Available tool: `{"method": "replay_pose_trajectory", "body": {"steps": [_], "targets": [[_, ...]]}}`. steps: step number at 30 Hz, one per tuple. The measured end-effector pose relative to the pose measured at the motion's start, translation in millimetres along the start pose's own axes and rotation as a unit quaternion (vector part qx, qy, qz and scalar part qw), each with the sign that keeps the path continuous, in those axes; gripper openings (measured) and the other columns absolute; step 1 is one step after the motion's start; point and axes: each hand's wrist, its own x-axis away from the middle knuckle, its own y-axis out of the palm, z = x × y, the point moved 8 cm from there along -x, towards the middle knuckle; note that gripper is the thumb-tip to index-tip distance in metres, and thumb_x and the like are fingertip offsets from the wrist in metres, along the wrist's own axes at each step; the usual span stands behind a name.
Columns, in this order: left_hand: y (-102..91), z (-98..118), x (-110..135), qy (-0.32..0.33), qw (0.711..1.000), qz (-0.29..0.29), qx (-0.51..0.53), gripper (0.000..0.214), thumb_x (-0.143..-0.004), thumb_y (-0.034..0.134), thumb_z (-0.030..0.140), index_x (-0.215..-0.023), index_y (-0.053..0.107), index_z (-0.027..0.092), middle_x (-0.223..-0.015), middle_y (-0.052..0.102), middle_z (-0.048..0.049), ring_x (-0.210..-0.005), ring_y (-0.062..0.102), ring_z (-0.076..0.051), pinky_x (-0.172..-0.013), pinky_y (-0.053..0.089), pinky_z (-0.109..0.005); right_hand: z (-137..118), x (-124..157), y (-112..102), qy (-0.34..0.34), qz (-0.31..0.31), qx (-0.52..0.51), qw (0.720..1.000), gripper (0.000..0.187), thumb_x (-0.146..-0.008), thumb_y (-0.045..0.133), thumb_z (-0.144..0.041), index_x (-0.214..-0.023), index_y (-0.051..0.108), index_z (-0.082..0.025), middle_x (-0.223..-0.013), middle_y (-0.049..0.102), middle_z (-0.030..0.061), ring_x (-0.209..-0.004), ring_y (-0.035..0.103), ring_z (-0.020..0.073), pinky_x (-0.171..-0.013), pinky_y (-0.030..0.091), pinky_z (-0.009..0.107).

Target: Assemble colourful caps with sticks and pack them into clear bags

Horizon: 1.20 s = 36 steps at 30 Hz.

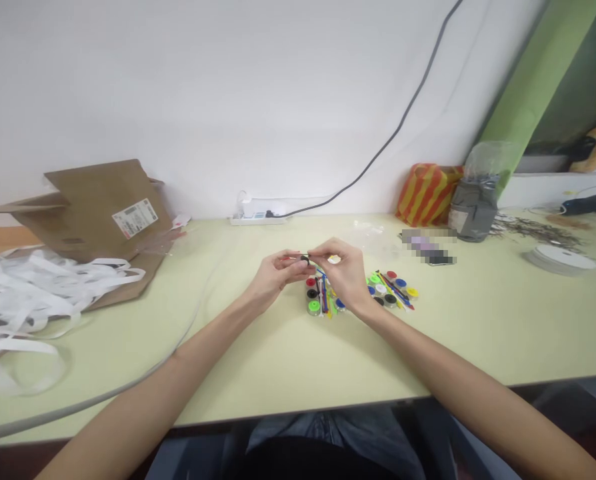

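Observation:
Just above the tabletop my left hand [278, 273] is closed, with its fingertips pinching a small black round cap [305, 261]. A bit of red shows by those fingers. My right hand [347, 268] meets it from the right, thumb and forefinger pressed together at the cap; what they pinch is too small to name. Below the hands lies a cluster of small clear pots with coloured lids, among them a green-lidded pot [314, 307]. Thin coloured sticks [324, 295] lie between them. A second cluster, with a blue-lidded pot [401, 283], sits right of my right wrist, which partly hides the pots.
On the left, an open cardboard box [98, 220] stands behind a heap of white ribbon [43, 293]. A grey cable [143, 377] crosses the table's left side. Farther back are a power strip [261, 217], a striped bag [425, 195], a phone [431, 250] and a white spool [563, 259].

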Motion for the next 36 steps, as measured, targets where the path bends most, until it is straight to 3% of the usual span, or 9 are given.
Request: {"method": "replay_pose_trajectory", "body": {"steps": [4,17,28,32,34,36], "targets": [[3.7,0.2,1.3,0.000,1.000,-0.011,0.005,0.044,-0.068,0.090,0.032,-0.098,0.064,0.014,-0.096,0.078,-0.0104,-0.093,0.076,-0.028,-0.093,0.057,-0.044,-7.8,1.9,0.0,-0.066,-0.004,0.027,0.997,0.020,-0.082,0.064,-0.006,-0.081,0.078,-0.021,-0.083,0.072,0.0043,-0.078,0.068,0.0180,-0.075,0.054,0.032],[7.7,5.5,4.9,0.035,0.999,-0.023,0.027,0.035,-0.075,0.086,0.034,-0.098,0.069,0.013,-0.097,0.078,-0.0099,-0.096,0.076,-0.029,-0.106,0.050,-0.051,-19.0,3.8,5.4,-0.156,-0.067,0.052,0.984,0.022,-0.089,0.062,-0.010,-0.096,0.077,-0.024,-0.091,0.071,0.0060,-0.088,0.065,0.0200,-0.078,0.054,0.037],[-5.2,8.1,4.5,0.075,0.995,0.012,-0.060,0.031,-0.078,0.083,0.038,-0.093,0.069,0.015,-0.092,0.078,-0.0104,-0.092,0.075,-0.029,-0.099,0.054,-0.050,-18.2,4.3,16.0,-0.155,-0.109,0.070,0.979,0.019,-0.090,0.060,-0.013,-0.093,0.076,-0.025,-0.088,0.068,0.0052,-0.086,0.062,0.0199,-0.077,0.052,0.035],[-13.4,21.7,0.7,0.094,0.989,0.030,-0.111,0.040,-0.077,0.083,0.038,-0.107,0.066,0.017,-0.099,0.078,-0.0109,-0.097,0.074,-0.028,-0.097,0.054,-0.047,-20.1,4.0,21.7,-0.139,-0.121,0.078,0.980,0.033,-0.092,0.053,-0.010,-0.116,0.071,-0.025,-0.104,0.068,0.0073,-0.100,0.060,0.0212,-0.090,0.051,0.038],[-19.1,30.7,-1.6,0.118,0.983,0.040,-0.135,0.047,-0.080,0.080,0.040,-0.118,0.063,0.018,-0.109,0.076,-0.0130,-0.101,0.073,-0.028,-0.097,0.053,-0.046,-20.9,0.3,16.1,-0.137,-0.090,0.086,0.983,0.046,-0.093,0.046,-0.007,-0.132,0.061,-0.025,-0.114,0.065,0.0080,-0.107,0.058,0.0214,-0.097,0.048,0.040],[-28.9,38.2,-3.4,0.143,0.971,0.064,-0.180,0.045,-0.080,0.079,0.044,-0.112,0.064,0.017,-0.110,0.074,-0.0139,-0.101,0.072,-0.029,-0.093,0.054,-0.044,-18.7,-5.6,1.6,-0.131,-0.030,0.101,0.986,0.052,-0.091,0.041,-0.005,-0.139,0.053,-0.024,-0.116,0.063,0.0085,-0.106,0.056,0.0216,-0.099,0.047,0.041]]}}
